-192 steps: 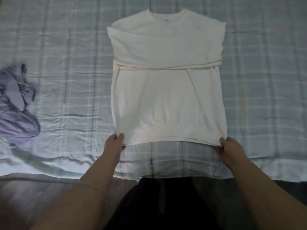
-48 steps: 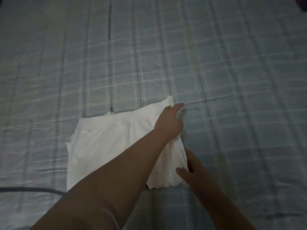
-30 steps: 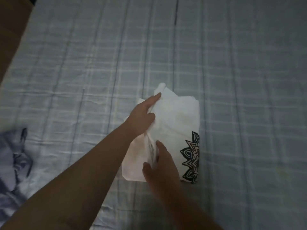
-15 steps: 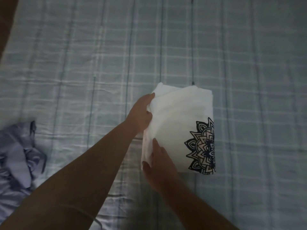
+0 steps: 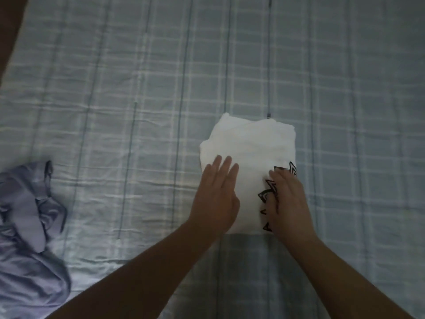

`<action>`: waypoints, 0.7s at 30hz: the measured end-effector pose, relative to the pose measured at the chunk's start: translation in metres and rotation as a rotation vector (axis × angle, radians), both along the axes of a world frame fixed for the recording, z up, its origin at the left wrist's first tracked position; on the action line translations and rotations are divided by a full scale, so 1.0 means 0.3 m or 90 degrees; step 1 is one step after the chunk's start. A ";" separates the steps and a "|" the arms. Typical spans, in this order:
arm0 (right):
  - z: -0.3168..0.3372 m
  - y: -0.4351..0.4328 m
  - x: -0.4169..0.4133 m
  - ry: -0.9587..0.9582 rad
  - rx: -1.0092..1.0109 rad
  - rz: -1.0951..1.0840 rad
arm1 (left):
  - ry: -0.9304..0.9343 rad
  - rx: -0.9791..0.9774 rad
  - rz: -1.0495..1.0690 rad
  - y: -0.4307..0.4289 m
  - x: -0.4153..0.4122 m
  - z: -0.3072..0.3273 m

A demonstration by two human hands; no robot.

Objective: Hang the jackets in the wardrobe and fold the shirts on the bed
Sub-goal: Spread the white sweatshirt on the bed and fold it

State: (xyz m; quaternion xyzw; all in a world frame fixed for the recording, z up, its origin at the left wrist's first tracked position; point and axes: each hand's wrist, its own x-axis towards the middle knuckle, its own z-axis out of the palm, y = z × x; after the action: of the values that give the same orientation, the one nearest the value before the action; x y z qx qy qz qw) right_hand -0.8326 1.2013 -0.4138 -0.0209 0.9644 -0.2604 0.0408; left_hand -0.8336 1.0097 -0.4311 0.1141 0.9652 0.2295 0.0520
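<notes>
A white shirt lies folded into a small rectangle on the bed, which has a pale blue checked sheet. A black mandala print shows at the shirt's right edge. My left hand rests flat on the near left part of the shirt, fingers straight and together. My right hand lies flat on the near right part, covering most of the print. Neither hand grips the cloth.
A crumpled lilac-grey garment lies at the left edge of the bed. A dark brown surface shows at the top left corner. The checked sheet stretches bare beyond and to the right of the shirt.
Both hands have let go of the shirt's left edge and now lie flat on top of it. The folded shirt rests on the sheet.
</notes>
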 end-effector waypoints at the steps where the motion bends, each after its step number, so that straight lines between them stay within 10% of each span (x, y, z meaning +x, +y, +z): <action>1: -0.018 0.011 -0.006 0.003 0.059 0.051 | -0.005 -0.026 -0.016 0.031 0.026 -0.019; 9: -0.169 0.057 0.020 -0.100 0.246 0.175 | -0.010 -0.106 -0.015 0.063 0.092 -0.177; 21: -0.131 0.081 -0.026 -0.101 0.181 0.184 | -0.030 -0.137 0.011 0.081 0.092 -0.150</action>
State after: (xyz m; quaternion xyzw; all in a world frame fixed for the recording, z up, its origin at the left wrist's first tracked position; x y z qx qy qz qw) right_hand -0.8403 1.2257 -0.4531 -0.1328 0.9721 -0.1141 0.1561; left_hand -0.8060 1.0341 -0.4761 0.0939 0.9837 0.1276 0.0845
